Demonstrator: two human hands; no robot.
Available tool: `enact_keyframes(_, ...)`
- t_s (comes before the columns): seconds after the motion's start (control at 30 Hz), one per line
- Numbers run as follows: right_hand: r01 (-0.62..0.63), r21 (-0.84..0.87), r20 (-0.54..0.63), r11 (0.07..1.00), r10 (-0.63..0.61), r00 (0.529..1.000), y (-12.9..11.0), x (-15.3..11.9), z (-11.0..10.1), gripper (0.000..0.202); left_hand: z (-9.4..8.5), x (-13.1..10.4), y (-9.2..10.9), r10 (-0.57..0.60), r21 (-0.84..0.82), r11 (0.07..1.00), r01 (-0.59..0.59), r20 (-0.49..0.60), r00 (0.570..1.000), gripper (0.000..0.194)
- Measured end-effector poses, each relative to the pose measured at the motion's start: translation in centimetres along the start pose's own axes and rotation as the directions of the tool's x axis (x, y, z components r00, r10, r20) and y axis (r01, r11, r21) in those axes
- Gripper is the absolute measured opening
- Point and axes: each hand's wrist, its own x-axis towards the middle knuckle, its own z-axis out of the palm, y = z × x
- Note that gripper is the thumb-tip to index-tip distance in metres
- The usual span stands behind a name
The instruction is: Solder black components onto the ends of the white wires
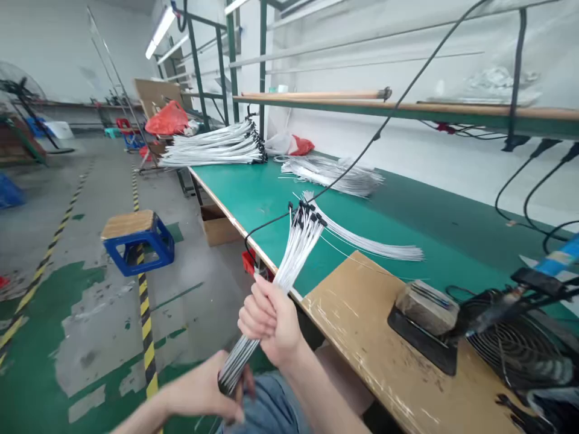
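**Student:** What is held nearest the viewer?

**Instructor:** A bundle of white cables (296, 256), slanting above the lap and past the bench's front edge. The left hand (221, 389) curls around its lower end; motion blur hides part of those fingers, and I cannot tell how firmly they close. The right hand (271, 319) has its fingers folded together, clamped around the mid-length. The black-tipped end points up and away.

**Student:** And the edges beside it?

**Instructor:** To the right, a scuffed brown board (357, 337) covers the bench's near part. On it, set back from its front edge, a worn block (427, 307) sits on a black stand, near a round fan guard (515, 337). Left of the bundle, floor shows as far as the blue stool (136, 244) with its wooden top, standing over striped tape (145, 313).

**Student:** What lies beyond?

**Instructor:** Loose white strands (380, 244) lie on the green benchtop (253, 193), with open green surface between them and the wire pile (330, 172). A black cord (377, 137) crosses the view diagonally, passing close to the bundle's tips. Farther off, a larger cable stack (217, 144) overhangs the bench's left edge.
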Motion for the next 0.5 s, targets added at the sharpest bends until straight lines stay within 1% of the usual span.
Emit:
enact_keyframes(0.03, -0.011, 0.000, 0.012, 1.000, 0.011, 1.000, -0.9, 1.4, 0.3, 0.078, 0.4, -0.5, -1.0, -0.007, 0.015, 1.000, 0.009, -0.086, 0.996, 0.074)
enact_keyframes(0.07, -0.021, -0.004, 0.017, 1.000, 0.021, 1.000, -1.6, 2.9, 0.6, 0.076, 0.6, -0.9, -1.7, 0.007, 0.044, 0.999, 0.001, -0.189, 0.982, 0.074)
enact_keyframes(0.1, -0.028, -0.011, 0.009, 1.000, 0.028, 1.000, -2.2, 4.5, 1.0, 0.074, 0.4, -1.2, -2.0, 0.050, 0.106, 0.994, -0.016, -0.330, 0.943, 0.075)
enact_keyframes(0.13, -0.034, -0.023, -0.004, 0.999, 0.034, 0.999, -2.7, 6.1, 1.3, 0.071, -0.1, -1.4, -2.0, 0.122, 0.196, 0.980, -0.029, -0.485, 0.866, 0.075)
enact_keyframes(0.17, -0.040, -0.041, -0.023, 0.998, 0.039, 0.999, -3.1, 7.6, 1.6, 0.067, -1.0, -1.6, -1.7, 0.182, 0.265, 0.964, -0.028, -0.580, 0.794, 0.075)
enact_keyframes(0.2, -0.045, -0.066, -0.045, 0.997, 0.042, 0.998, -3.5, 8.8, 1.7, 0.062, -2.2, -1.7, -1.0, 0.222, 0.308, 0.951, -0.022, -0.633, 0.742, 0.074)
enact_keyframes(0.27, -0.047, -0.135, -0.095, 0.990, 0.034, 0.995, -4.3, 10.3, 1.5, 0.051, -5.6, -1.7, 0.9, 0.279, 0.375, 0.927, -0.002, -0.688, 0.669, 0.070)
enact_keyframes(0.3, -0.043, -0.175, -0.120, 0.984, 0.022, 0.993, -4.7, 10.4, 1.0, 0.050, -7.5, -1.6, 2.2, 0.312, 0.412, 0.911, 0.012, -0.708, 0.633, 0.068)
enact_keyframes(0.33, -0.037, -0.217, -0.144, 0.975, 0.006, 0.990, -5.0, 10.0, 0.2, 0.052, -9.7, -1.3, 3.7, 0.348, 0.454, 0.891, 0.030, -0.722, 0.597, 0.066)
enact_keyframes(0.4, -0.030, -0.299, -0.190, 0.954, -0.029, 0.981, -5.3, 8.0, -1.9, 0.066, -14.2, -0.1, 7.1, 0.420, 0.536, 0.841, 0.070, -0.729, 0.540, 0.061)
enact_keyframes(0.43, -0.037, -0.339, -0.215, 0.940, -0.039, 0.976, -5.3, 6.5, -3.2, 0.072, -16.5, 0.9, 9.0, 0.448, 0.575, 0.813, 0.097, -0.723, 0.527, 0.058)
enact_keyframes(0.47, -0.054, -0.384, -0.250, 0.922, -0.047, 0.967, -5.2, 4.8, -4.4, 0.074, -18.9, 2.2, 11.1, 0.477, 0.614, 0.779, 0.127, -0.712, 0.516, 0.055)
enact_keyframes(0.5, -0.079, -0.459, -0.316, 0.885, -0.079, 0.946, -5.0, 2.9, -5.6, 0.073, -21.3, 3.7, 13.3, 0.497, 0.649, 0.744, 0.157, -0.696, 0.518, 0.048)
